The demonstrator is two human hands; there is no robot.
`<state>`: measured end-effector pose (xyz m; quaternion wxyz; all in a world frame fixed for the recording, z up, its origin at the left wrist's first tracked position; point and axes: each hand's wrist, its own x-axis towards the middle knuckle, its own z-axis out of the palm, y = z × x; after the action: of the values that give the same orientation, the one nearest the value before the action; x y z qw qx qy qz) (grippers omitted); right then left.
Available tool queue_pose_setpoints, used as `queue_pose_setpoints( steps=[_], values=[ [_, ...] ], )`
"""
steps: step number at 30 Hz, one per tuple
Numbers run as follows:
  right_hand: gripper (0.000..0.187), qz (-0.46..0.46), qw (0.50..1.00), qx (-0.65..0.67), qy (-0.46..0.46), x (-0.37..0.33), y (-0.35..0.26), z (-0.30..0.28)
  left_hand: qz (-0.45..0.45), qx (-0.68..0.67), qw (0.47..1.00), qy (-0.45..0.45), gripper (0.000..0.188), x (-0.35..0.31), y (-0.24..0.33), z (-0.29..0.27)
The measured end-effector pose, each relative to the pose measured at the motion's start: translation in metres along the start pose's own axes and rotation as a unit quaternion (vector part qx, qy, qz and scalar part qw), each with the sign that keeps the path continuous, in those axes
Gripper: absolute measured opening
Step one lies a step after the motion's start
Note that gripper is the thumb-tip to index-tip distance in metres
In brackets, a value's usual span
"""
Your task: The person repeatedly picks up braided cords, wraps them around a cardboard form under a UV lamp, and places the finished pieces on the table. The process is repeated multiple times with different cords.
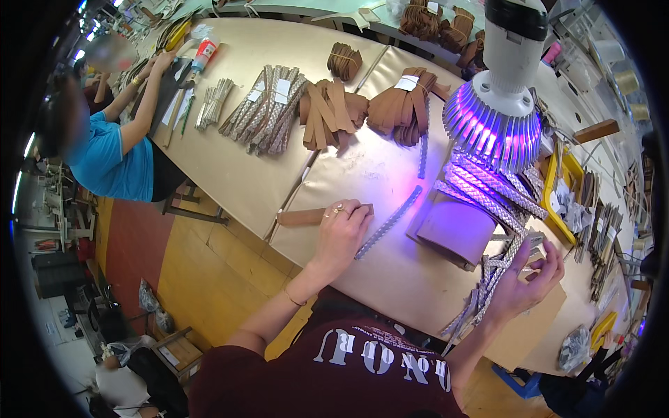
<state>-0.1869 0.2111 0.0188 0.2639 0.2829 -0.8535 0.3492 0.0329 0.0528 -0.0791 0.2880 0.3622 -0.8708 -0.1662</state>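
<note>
My left hand (341,233) rests on the table, its bent fingers pressed together on a flat brown leather strip (301,218). Just right of it lies a narrow grey-blue strip (390,221), slanting away from me. At the right, my right hand (523,285) has its thumb and fingers apart, beside a bunch of silvery braided straps (481,188); the thumb touches or nearly touches them. These straps drape over a rounded brown block (456,226) and hang toward the table's near edge. Whether anything small sits between the right fingers is hard to make out.
A finned lamp (491,125) glowing violet hangs low over the straps. Brown strip bundles (404,108) and a braided bundle (265,108) lie farther back. A yellow tray (563,191) stands at right. At left, a person in a blue shirt (115,164) works beside a glue bottle (204,54).
</note>
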Motion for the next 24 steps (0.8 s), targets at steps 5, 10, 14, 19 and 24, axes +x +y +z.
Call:
queue_pose_setpoints(
  steps=[5,10,14,19,24],
  values=[
    [0.022,-0.049,0.978,0.15,-0.134,-0.039,-0.032,-0.014,0.016,0.029,0.999,-0.01,0.018,-0.001,0.001,-0.001],
    [0.02,-0.177,0.918,0.208,-0.289,-0.065,-0.053,-0.006,0.048,0.077,0.994,-0.054,0.017,0.001,-0.003,-0.005],
    [0.019,-0.196,0.905,0.212,-0.313,-0.072,-0.056,0.007,0.1,0.119,0.983,-0.101,0.022,0.006,-0.006,-0.01],
    [0.015,-0.194,0.882,0.177,-0.391,-0.079,-0.055,0.018,0.119,0.138,0.968,-0.174,0.024,0.015,-0.01,-0.019],
    [0.016,-0.193,0.854,0.188,-0.446,-0.085,-0.055,0.023,0.132,0.159,0.956,-0.209,0.027,0.018,-0.009,-0.024]
  ],
)
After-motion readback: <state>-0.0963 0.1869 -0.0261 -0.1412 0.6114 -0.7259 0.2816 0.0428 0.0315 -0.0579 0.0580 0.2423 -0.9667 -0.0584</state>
